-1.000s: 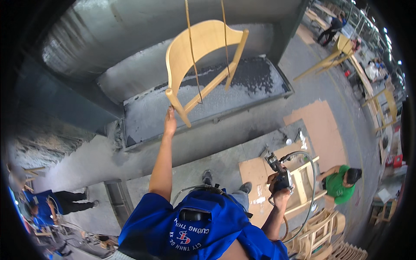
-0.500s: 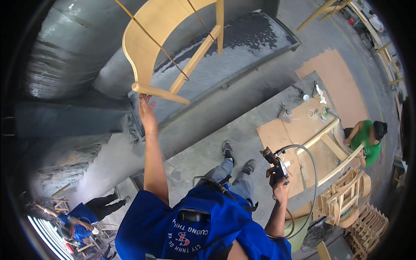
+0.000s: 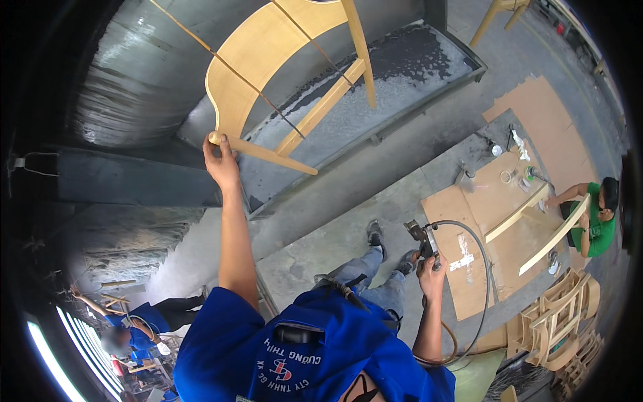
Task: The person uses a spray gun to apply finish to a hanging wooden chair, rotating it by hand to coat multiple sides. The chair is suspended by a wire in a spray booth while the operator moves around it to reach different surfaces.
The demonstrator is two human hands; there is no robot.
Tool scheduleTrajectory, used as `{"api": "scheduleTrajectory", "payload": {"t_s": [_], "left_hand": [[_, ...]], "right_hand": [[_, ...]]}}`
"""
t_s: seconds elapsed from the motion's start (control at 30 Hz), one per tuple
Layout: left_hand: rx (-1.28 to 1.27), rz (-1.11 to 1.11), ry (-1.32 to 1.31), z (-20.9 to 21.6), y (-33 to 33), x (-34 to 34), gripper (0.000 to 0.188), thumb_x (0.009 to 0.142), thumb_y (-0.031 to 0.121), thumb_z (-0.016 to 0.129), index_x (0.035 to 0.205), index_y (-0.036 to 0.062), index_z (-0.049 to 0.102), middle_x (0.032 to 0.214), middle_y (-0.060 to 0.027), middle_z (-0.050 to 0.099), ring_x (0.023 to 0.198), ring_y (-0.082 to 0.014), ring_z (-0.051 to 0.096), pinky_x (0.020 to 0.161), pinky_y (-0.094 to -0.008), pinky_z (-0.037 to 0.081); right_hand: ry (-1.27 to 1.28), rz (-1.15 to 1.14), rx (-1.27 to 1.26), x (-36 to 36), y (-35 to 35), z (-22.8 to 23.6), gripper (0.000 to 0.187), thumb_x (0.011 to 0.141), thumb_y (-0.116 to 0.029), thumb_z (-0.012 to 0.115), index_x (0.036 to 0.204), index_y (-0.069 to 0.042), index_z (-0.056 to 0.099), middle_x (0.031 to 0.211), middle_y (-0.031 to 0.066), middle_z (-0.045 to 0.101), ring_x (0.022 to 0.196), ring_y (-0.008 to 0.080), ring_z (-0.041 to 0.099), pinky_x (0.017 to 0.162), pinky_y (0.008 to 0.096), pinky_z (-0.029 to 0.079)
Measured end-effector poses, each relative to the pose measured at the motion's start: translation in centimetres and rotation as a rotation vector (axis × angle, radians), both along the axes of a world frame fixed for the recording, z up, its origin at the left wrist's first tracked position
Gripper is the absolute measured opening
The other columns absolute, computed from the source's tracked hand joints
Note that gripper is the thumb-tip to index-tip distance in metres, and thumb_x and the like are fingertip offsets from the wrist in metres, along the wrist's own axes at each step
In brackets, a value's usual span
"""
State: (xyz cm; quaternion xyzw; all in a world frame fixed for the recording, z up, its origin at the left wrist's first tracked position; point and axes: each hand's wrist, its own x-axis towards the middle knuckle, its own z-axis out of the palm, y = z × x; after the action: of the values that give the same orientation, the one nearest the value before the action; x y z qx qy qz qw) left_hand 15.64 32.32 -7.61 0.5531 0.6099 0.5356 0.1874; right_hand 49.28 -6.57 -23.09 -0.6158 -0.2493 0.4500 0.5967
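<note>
A pale wooden chair frame [image 3: 231, 68] with a broad curved back hangs on two thin rods [image 3: 260, 92] above a basin. My left hand [image 3: 222, 164] is closed round the rounded end of one of its legs, the thumb on top. A crossbar [image 3: 321, 107] joins this leg to another one on the far side. Lower, over the floor at the right, my right hand [image 3: 431, 273] grips a dark spray gun [image 3: 422, 238]. From the gun a grey hose [image 3: 483, 268] loops round and down past my forearm. The gun is well apart from the chair frame.
The basin [image 3: 395, 124] holds dark, foam-flecked liquid beside a shiny metal wall [image 3: 134, 87]. On the right, a person in green [image 3: 599, 234] handles another wooden frame [image 3: 556, 234] over cardboard. Curved wooden parts [image 3: 562, 315] are stacked nearby. Another person in blue [image 3: 144, 328] works at lower left.
My left hand has gone from touching the leg end with its fingers to gripping it. The chair frame has turned a little. My right hand still holds the spray gun low.
</note>
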Motion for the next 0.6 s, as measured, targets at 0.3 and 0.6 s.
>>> {"api": "scheduleTrajectory", "payload": {"t_s": [0.3, 0.6], "left_hand": [[0.016, 0.034, 0.153, 0.5, 2.3, -2.9, 0.046, 0.098, 0.033, 0.074, 0.127, -0.001, 0.061, 0.106, -0.0086, 0.067, 0.089, -0.0143, 0.069, 0.064, -0.0279, 0.059], [0.009, -0.239, 0.026, -0.1, 3.9, -6.3, 0.034, 0.102, 0.023, 0.07, 0.123, -0.0021, 0.062, 0.111, -0.0045, 0.068, 0.104, -0.0115, 0.062, 0.092, -0.0274, 0.048]], "right_hand": [[0.074, 0.025, 0.007, 0.1, -1.2, -1.5, 0.085, 0.096, -0.07, 0.055, 0.141, 0.002, 0.058, 0.076, 0.0013, 0.063, 0.056, 0.0037, 0.043, 0.052, 0.0231, 0.036], [0.058, 0.044, 0.029, 0.3, -1.8, -2.9, 0.075, 0.102, -0.066, 0.046, 0.145, -0.004, 0.054, 0.075, 0.0048, 0.064, 0.044, 0.0025, 0.04, 0.041, 0.0215, 0.027]]}}
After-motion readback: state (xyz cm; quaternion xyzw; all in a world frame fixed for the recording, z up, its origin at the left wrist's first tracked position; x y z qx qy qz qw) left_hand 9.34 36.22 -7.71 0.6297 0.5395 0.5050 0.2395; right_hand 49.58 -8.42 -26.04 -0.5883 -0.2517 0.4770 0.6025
